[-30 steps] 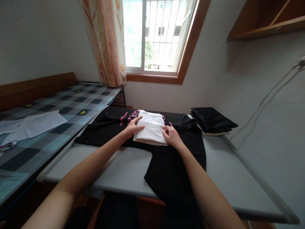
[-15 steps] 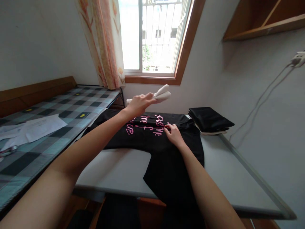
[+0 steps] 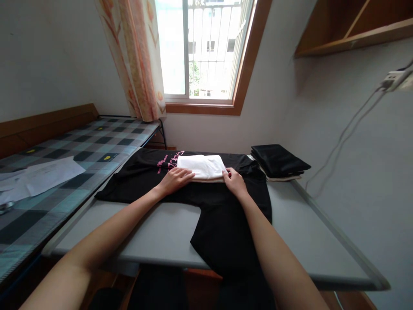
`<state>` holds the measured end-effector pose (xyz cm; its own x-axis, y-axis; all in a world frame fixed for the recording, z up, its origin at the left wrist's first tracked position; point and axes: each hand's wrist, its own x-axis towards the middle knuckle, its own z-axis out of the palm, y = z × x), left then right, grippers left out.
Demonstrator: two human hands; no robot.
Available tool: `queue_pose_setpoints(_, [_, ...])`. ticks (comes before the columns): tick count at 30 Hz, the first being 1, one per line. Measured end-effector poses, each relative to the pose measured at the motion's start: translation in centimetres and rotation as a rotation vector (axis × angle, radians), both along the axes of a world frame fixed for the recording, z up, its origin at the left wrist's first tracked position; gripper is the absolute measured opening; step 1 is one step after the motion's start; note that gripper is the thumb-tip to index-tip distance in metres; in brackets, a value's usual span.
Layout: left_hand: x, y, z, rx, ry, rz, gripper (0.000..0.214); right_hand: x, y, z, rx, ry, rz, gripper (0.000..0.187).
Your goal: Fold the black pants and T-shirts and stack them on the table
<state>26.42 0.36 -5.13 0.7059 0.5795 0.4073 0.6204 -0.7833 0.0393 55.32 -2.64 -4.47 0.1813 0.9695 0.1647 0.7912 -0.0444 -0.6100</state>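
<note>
L hand (image 3: 176,178) open, flat, fingertips on left edge of folded white cloth (image 3: 201,166). R hand (image 3: 235,181) fingers bent at cloth's right edge; gripping or just touching, can't tell. Cloth lies on black T-shirt (image 3: 222,215) w/ pink print, spread on desk (image 3: 155,232), hem over front edge. Stack of black folded clothes (image 3: 277,161) at far right corner.

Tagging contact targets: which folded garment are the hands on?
The white folded garment, lying on the spread black T-shirt, with left hand and right hand at its edges. The black folded stack sits apart, untouched.
</note>
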Motion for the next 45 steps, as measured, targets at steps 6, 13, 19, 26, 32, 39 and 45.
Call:
queue_pose_setpoints(6, [-2.1, -0.2, -0.8, 0.033, -0.099, 0.014, 0.027, 0.1, 0.5, -0.7, 0.036, 0.026, -0.015, 0.029])
queue_pose_setpoints(13, [-2.5, 0.0, -0.7, 0.150, -0.021, 0.059, 0.019, 0.0, 0.6, -0.2, -0.067, -0.044, -0.097, 0.021])
queue_pose_setpoints(19, [-2.8, 0.1, -0.7, 0.141, -0.057, 0.056, 0.020, 0.0, 0.6, 0.0, -0.102, -0.050, -0.095, 0.024])
queue_pose_setpoints(26, [-3.2, -0.4, -0.6, 0.072, -0.306, 0.050, 0.017, 0.1, 0.6, -0.9, -0.010, -0.055, -0.069, 0.027])
queue_pose_setpoints(32, [-3.8, 0.0, -0.4, 0.116, -0.252, -0.029, 0.017, 0.0, 0.9, -0.9, 0.203, 0.191, 0.018, 0.034])
queue_pose_setpoints(39, [-4.0, 0.1, -0.4, 0.177, -0.165, -0.010, 0.017, 0.6, 1.2, -1.6, 0.149, 0.085, 0.020, 0.013])
queue_pose_setpoints(45, [-3.8, 0.0, -0.5, 0.137, -0.185, -0.031, 0.016, 0.1, 0.3, -1.2, 0.296, -0.173, 0.247, 0.025])
